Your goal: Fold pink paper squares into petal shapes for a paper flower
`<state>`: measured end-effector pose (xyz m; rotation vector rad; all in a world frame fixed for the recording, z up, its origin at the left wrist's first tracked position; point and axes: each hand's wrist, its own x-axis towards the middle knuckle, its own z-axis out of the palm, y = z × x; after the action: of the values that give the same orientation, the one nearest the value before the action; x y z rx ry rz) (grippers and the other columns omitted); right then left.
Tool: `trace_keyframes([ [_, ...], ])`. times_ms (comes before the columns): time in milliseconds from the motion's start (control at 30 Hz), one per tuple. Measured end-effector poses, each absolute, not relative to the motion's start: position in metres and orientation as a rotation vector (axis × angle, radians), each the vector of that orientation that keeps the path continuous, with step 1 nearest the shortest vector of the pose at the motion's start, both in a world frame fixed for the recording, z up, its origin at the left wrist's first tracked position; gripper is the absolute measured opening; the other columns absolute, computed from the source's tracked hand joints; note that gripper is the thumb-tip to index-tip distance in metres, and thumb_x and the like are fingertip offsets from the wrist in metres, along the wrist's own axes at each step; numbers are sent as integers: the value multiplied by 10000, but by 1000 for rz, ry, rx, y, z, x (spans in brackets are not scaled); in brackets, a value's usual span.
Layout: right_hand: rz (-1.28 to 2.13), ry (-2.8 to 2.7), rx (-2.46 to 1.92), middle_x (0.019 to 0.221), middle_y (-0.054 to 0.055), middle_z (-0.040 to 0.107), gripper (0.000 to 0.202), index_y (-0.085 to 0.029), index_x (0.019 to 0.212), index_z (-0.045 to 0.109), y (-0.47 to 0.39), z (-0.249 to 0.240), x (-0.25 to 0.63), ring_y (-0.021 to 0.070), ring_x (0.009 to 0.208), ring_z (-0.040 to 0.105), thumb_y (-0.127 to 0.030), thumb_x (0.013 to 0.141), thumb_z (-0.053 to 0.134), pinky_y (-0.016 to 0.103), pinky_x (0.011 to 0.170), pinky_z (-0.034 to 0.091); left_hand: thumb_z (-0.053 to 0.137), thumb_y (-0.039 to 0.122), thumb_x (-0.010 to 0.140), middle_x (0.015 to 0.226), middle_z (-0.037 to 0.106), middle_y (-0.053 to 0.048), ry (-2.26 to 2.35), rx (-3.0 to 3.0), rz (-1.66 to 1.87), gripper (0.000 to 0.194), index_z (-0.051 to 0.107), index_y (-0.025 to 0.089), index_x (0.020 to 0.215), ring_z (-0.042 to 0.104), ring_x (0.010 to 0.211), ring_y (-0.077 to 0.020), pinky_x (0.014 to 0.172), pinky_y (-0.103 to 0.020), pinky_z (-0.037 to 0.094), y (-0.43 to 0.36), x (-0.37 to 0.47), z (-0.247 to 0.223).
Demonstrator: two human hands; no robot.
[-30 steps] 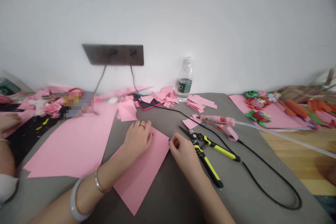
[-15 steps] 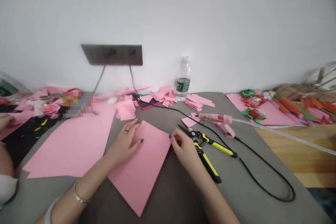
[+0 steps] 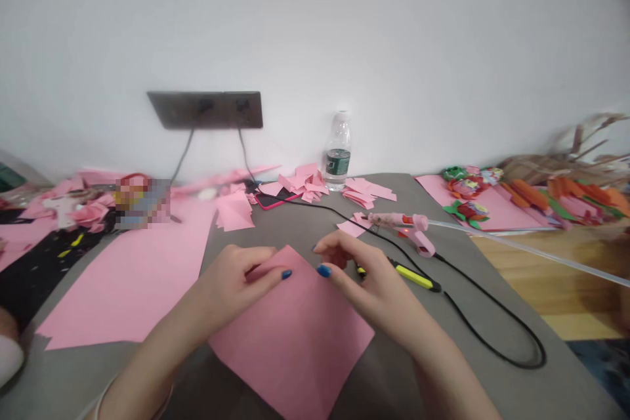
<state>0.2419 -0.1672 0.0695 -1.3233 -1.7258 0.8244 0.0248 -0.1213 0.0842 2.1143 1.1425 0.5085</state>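
A pink sheet of paper [image 3: 295, 335] is tilted up toward me, one corner pointing at the wall. My left hand [image 3: 246, 279] grips its upper left edge, thumb on top and fingers behind. Just off the upper right edge is my right hand [image 3: 359, 269], its thumb and fingers curved and apart with nothing between them. Behind the right hand lie black and yellow shears [image 3: 413, 275], mostly covered by it. Beyond them rests a pink glue gun [image 3: 418, 236] with a small red light and a clear glue stick trailing right.
Large pink sheets [image 3: 132, 275] lie left. Cut pink pieces [image 3: 305, 182], a phone [image 3: 275, 201] and a water bottle [image 3: 338, 154] stand near the wall. A black cable [image 3: 485, 335] loops right, by paper flowers [image 3: 467, 190]. Someone's arm [image 3: 7, 341] shows at far left.
The pink sheet has been raised off the table and turned. My left hand has taken its edge. My right hand has opened from a pinch, now covering most of the shears.
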Motion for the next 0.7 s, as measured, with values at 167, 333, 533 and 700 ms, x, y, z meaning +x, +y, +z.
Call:
trace_keyframes([
  [167, 922, -1741, -1457, 713, 16, 643, 142, -221, 807, 665, -178, 62, 268, 166, 652, 568, -313, 863, 572, 251, 571, 424, 487, 454, 896, 599, 423, 29, 1212, 1804, 654, 394, 454, 178, 616, 376, 561, -114, 481, -210, 282, -137, 17, 73],
  [333, 948, -1819, -1434, 635, 17, 613, 247, -226, 692, 622, -187, 65, 279, 163, 585, 535, -328, 895, 527, 253, 512, 402, 414, 495, 936, 646, 478, 6, 1137, 1645, 680, 415, 500, 179, 682, 410, 583, -126, 495, -211, 334, -152, 21, 73],
  [533, 859, -1894, -1381, 638, 41, 643, 231, -247, 676, 616, -195, 74, 289, 177, 562, 572, -346, 878, 567, 262, 494, 430, 432, 492, 934, 582, 427, 16, 1106, 1612, 684, 434, 536, 178, 653, 362, 531, -115, 454, -216, 297, -162, 18, 91],
  [700, 838, -1933, -1363, 584, 36, 610, 244, -249, 654, 595, -202, 77, 297, 170, 519, 562, -343, 879, 576, 249, 468, 435, 495, 438, 901, 471, 369, 39, 1102, 1677, 701, 396, 590, 179, 618, 289, 453, -94, 408, -216, 224, -169, 19, 99],
])
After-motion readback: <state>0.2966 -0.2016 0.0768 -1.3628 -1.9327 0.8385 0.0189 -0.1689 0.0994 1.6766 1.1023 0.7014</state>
